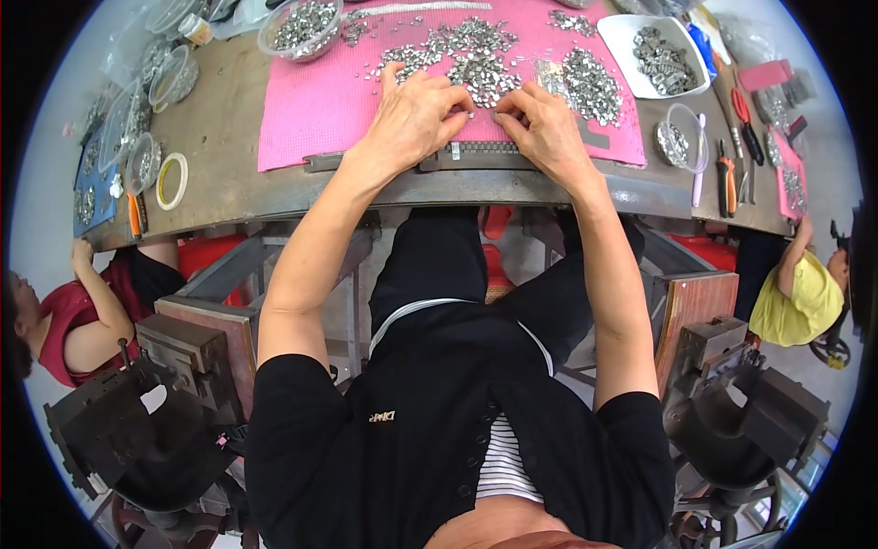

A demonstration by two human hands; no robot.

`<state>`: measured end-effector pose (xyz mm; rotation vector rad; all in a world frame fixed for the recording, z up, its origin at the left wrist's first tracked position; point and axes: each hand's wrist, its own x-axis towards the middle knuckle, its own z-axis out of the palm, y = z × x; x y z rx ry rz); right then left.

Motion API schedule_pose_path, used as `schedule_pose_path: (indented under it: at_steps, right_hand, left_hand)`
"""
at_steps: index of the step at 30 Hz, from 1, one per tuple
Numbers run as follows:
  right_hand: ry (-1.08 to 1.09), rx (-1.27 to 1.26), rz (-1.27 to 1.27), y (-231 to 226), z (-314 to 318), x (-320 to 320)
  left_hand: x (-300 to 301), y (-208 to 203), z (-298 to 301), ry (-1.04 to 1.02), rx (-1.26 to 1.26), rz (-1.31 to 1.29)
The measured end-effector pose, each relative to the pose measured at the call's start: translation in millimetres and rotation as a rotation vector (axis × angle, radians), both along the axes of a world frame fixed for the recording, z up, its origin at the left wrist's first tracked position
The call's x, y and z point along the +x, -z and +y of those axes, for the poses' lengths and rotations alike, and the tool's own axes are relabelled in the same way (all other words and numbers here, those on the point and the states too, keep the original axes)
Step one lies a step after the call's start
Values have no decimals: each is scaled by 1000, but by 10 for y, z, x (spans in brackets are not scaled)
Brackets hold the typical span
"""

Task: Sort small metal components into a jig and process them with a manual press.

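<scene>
My left hand (413, 114) hovers over the pink mat (306, 114), thumb and forefinger pinched on what looks like a small silvery metal piece (470, 115). Close by, my right hand (543, 126) has its thumb and fingertips pressed together on a similar tiny bit, mostly covered by the fingers. Just below both hands a narrow metal jig (485, 148) with a row of slots lies along the bench's front edge. Beyond the fingertips a loose heap of small metal pieces (480, 75) spreads over the mat, with another heap (591, 87) right of my right hand.
A clear tub (302, 32) of metal parts stands at the mat's far left, a white tray (654, 55) of parts at its far right. Red-handled pliers (745, 123), orange-handled cutters (725, 183) and a tape roll (171, 181) lie on the bench. Co-workers sit at both sides.
</scene>
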<state>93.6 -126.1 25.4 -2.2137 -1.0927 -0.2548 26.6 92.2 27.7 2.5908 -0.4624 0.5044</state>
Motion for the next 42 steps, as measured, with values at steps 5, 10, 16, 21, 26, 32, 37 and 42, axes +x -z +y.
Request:
schedule_pose_path:
  at_steps: [5, 10, 16, 21, 26, 32, 37, 42]
  right_hand:
    - [27, -13, -77, 1, 30, -33]
    - [-19, 125, 91, -112, -46, -358]
    - [-28, 152, -30, 1, 23, -528]
    - [-7, 140, -67, 54, 51, -546]
    - [1, 146, -62, 56, 51, -548]
    - [3, 127, -30, 1, 32, -574]
    - [86, 214, -9, -49, -59, -443]
    - [161, 109, -17, -79, -114, -144]
  left_hand:
    - [15, -22, -23, 30, 53, -75]
    - [-287, -60, -52, 32, -95, -75]
    - [-436, 52, -128, 24, -145, -84]
    - [-439, 87, -137, -1, -129, -90]
    - [-452, 62, -116, 22, -160, -78]
    - [-457, 111, -201, -3, -174, -139]
    - [-473, 116, -309, -130, -123, -135]
    - [-457, 114, -381, -207, -128, -156]
